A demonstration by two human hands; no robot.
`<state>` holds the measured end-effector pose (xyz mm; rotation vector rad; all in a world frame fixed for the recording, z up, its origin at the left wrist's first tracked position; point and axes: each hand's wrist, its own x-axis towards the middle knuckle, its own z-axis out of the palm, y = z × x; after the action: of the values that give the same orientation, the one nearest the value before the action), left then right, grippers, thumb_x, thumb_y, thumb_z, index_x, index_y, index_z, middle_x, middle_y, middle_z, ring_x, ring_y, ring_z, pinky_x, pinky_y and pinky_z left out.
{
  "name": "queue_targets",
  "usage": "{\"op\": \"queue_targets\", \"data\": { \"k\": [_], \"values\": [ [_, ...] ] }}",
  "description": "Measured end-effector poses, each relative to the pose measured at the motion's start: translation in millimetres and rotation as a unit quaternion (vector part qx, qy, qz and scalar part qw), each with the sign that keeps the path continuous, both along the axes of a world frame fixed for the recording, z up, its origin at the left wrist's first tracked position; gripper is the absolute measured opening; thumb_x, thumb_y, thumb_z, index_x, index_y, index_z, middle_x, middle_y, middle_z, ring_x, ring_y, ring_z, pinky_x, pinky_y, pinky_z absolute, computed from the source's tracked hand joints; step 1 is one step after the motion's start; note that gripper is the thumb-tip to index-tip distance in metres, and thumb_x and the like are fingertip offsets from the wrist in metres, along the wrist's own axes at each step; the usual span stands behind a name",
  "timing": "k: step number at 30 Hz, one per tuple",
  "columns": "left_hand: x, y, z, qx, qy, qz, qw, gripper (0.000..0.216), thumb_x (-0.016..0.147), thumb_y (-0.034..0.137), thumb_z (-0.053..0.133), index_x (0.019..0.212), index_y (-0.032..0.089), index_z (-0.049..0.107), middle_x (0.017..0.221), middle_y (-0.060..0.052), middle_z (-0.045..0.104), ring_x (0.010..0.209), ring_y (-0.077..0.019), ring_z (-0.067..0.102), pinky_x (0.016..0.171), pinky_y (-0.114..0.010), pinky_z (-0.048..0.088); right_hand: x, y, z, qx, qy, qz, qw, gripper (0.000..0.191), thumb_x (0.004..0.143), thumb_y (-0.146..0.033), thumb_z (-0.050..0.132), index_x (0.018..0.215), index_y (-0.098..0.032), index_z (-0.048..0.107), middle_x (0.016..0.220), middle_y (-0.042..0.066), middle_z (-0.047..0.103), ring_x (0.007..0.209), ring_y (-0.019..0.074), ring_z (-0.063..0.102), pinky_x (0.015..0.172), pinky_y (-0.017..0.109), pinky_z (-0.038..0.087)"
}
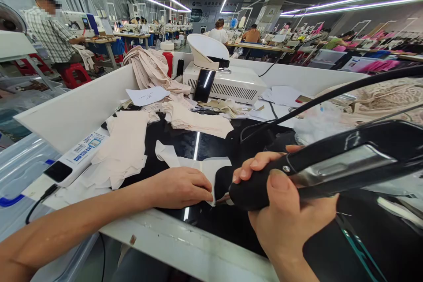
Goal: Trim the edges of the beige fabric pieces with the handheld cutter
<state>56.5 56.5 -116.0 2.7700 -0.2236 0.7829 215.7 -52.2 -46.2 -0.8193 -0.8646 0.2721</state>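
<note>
My right hand [280, 211] is wrapped round a thick black corded handheld tool [251, 187] with a steel plate along its side. Its small metal tip [226, 199] points left and meets or nearly meets the near corner of a pale fabric piece [205, 166]. At that same corner, my left hand [185, 187] has its fingers closed on the fabric's edge, just left of the tip. The fabric lies on the glossy black tabletop [175, 137], and its left part is folded or overlapped. My left fingertips partly hide the held edge.
Stacked pale fabric pieces lie on the left [124, 141] and behind [194, 119]. A phone [203, 86] leans on a white vented box [231, 83] bearing a white visor [206, 50]. The tool's black cable [317, 99] arches across the right. A white device [76, 156] rests left.
</note>
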Motion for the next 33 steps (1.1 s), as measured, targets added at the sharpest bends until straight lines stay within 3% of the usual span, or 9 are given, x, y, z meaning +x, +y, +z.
{"op": "queue_targets", "data": {
  "k": [9,25,33],
  "values": [
    [-1,1,-2.2,0.002,0.039,0.014,0.999,0.023,0.11,0.007,0.062,0.116,0.02,0.08,0.117,-0.009,0.083,0.109,-0.0199,0.079,0.104,-0.03,0.062,1,0,-0.6,0.014,0.007,0.003,1.0,0.044,0.085,-0.039,0.097,0.116,-0.028,0.067,0.076,-0.005,0.071,0.057,0.0172,0.064,0.047,0.03,0.056],
    [-4,1,2.6,-0.032,0.041,0.009,0.999,0.02,0.114,0.014,0.062,0.123,0.016,0.079,0.124,-0.013,0.082,0.119,-0.0232,0.079,0.109,-0.031,0.062,-1,-2,0.6,-0.011,-0.016,-0.013,1.0,0.04,0.086,-0.039,0.095,0.111,-0.029,0.065,0.075,-0.005,0.071,0.055,0.0188,0.064,0.049,0.035,0.06],
    [-9,-1,6.9,-0.016,0.036,-0.012,0.999,0.024,0.118,0.019,0.056,0.119,0.015,0.08,0.119,-0.012,0.084,0.112,-0.0226,0.079,0.106,-0.032,0.062,-2,-13,1.5,-0.014,-0.01,0.004,1.0,0.045,0.084,-0.043,0.098,0.112,-0.028,0.067,0.076,-0.004,0.073,0.052,0.0183,0.067,0.044,0.032,0.06]
  ]
}}
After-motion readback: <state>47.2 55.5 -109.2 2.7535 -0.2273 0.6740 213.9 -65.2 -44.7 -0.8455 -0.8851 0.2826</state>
